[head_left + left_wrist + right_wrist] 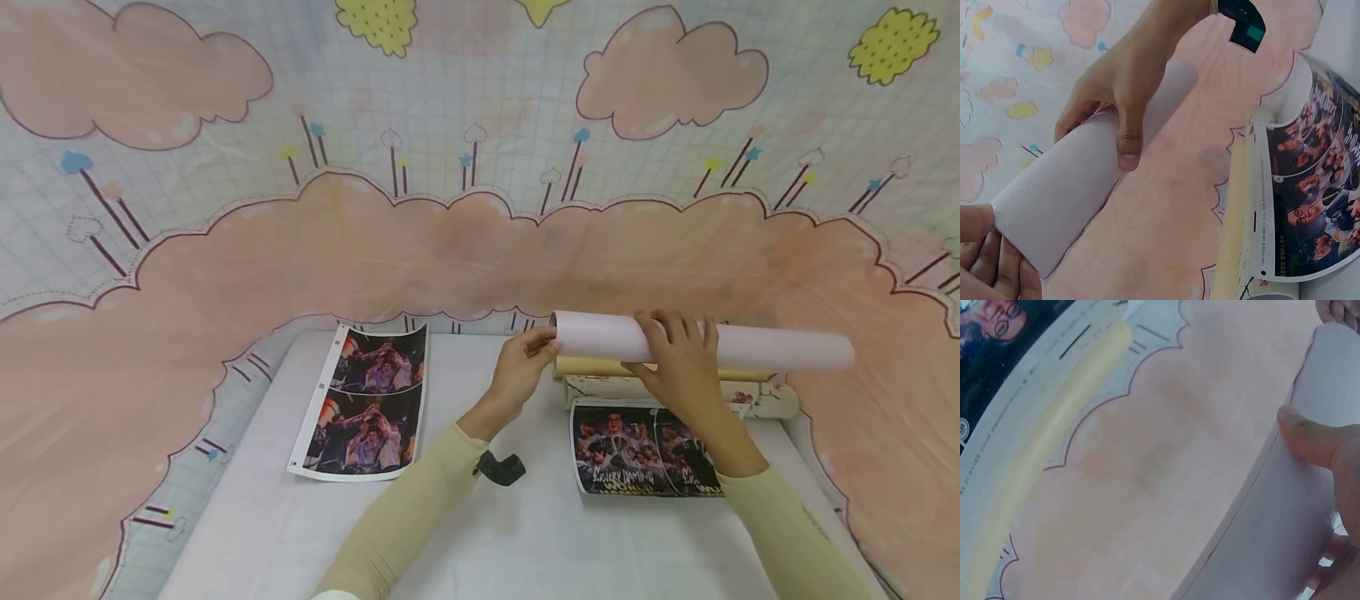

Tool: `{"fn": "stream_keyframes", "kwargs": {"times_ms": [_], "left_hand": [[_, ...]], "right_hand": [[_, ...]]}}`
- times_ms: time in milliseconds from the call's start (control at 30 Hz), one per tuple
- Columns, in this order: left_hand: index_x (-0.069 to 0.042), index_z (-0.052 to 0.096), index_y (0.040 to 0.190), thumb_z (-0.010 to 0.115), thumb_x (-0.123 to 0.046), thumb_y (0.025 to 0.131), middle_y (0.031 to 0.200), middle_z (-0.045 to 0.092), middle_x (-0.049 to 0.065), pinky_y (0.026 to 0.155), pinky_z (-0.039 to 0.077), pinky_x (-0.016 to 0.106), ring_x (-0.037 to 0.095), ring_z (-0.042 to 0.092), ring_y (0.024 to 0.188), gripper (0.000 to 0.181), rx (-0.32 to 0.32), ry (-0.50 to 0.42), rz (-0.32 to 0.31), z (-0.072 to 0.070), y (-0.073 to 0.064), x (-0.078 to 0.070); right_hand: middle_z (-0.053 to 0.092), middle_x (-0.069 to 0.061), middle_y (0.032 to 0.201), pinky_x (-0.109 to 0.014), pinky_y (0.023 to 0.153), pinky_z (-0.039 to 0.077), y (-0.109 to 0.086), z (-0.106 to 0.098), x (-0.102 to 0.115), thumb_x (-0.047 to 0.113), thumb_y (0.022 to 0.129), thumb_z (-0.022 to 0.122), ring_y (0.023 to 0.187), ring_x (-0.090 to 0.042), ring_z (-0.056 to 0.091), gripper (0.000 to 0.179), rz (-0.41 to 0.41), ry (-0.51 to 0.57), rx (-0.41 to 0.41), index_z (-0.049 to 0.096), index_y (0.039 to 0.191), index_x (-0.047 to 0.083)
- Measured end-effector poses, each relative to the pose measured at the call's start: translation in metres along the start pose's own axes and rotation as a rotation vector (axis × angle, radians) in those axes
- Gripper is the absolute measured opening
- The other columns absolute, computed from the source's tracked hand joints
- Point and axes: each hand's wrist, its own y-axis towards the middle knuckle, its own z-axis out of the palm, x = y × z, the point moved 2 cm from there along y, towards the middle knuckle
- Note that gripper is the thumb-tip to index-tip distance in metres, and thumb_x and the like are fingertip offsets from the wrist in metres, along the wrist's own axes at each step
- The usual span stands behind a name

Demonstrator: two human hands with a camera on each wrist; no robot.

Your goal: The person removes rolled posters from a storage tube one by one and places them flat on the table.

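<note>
A pale lilac-white roll of wallpaper (pixel 600 336) is held level above the back right of the table. Its left end is pinched by my left hand (pixel 517 375), with fingertips at the open edge. My right hand (pixel 684 371) grips the roll near its middle, thumb below and fingers over the top. In the left wrist view the roll (pixel 1060 194) hides part of the right hand's fingers. A long loose edge runs along the roll (pixel 1260 519) in the right wrist view, beside the right thumb.
Beneath the held roll lie a yellow roll (pixel 588 367) and a cream flower-patterned roll (pixel 776 402). A printed group-photo sheet (pixel 618 454) lies in front of them. Another photo sheet (pixel 367 417) is at the table's left. Cloud-patterned cloth (pixel 450 250) hangs behind the table.
</note>
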Motion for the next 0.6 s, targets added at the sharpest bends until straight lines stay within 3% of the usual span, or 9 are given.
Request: {"fn": "stream_keyframes", "kwargs": {"times_ms": [233, 333, 467, 600], "left_hand": [[-0.002, 0.063, 0.126, 0.062, -0.015, 0.096, 0.126, 0.063, 0.015, 0.105, 0.049, 0.035, 0.022, 0.060, 0.117, 0.032, 0.027, -0.004, -0.003, -0.013, -0.023, -0.004], [-0.001, 0.063, 0.125, 0.063, -0.014, 0.096, 0.126, 0.064, 0.016, 0.105, 0.049, 0.036, 0.020, 0.061, 0.115, 0.032, 0.035, -0.024, -0.015, -0.018, -0.032, -0.004], [0.001, 0.063, 0.124, 0.064, -0.014, 0.095, 0.125, 0.064, 0.017, 0.104, 0.049, 0.036, 0.016, 0.061, 0.111, 0.032, 0.039, -0.049, -0.043, -0.024, -0.047, -0.003], [0.002, 0.062, 0.125, 0.064, -0.014, 0.095, 0.126, 0.064, 0.017, 0.106, 0.048, 0.037, 0.018, 0.061, 0.113, 0.034, 0.042, -0.046, -0.070, -0.031, -0.061, 0.000]], "right_hand": [[0.056, -0.020, 0.119, -0.074, 0.107, 0.024, -0.013, -0.009, 0.017, 0.039, 0.058, 0.093, 0.112, -0.046, 0.052, 0.086, -0.049, -0.029, -0.028, 0.055, 0.129, 0.010], [0.057, -0.021, 0.123, -0.074, 0.106, 0.026, -0.016, -0.012, 0.023, 0.042, 0.057, 0.093, 0.117, -0.046, 0.051, 0.085, -0.071, -0.030, -0.040, 0.056, 0.127, 0.010], [0.057, -0.021, 0.129, -0.074, 0.104, 0.029, -0.021, -0.016, 0.031, 0.046, 0.060, 0.090, 0.125, -0.046, 0.049, 0.084, -0.096, -0.047, 0.004, 0.055, 0.128, 0.010], [0.062, -0.019, 0.122, -0.070, 0.102, 0.034, -0.029, -0.015, 0.041, 0.049, 0.064, 0.087, 0.118, -0.045, 0.056, 0.083, -0.109, -0.058, 0.078, 0.054, 0.130, 0.011]]}}
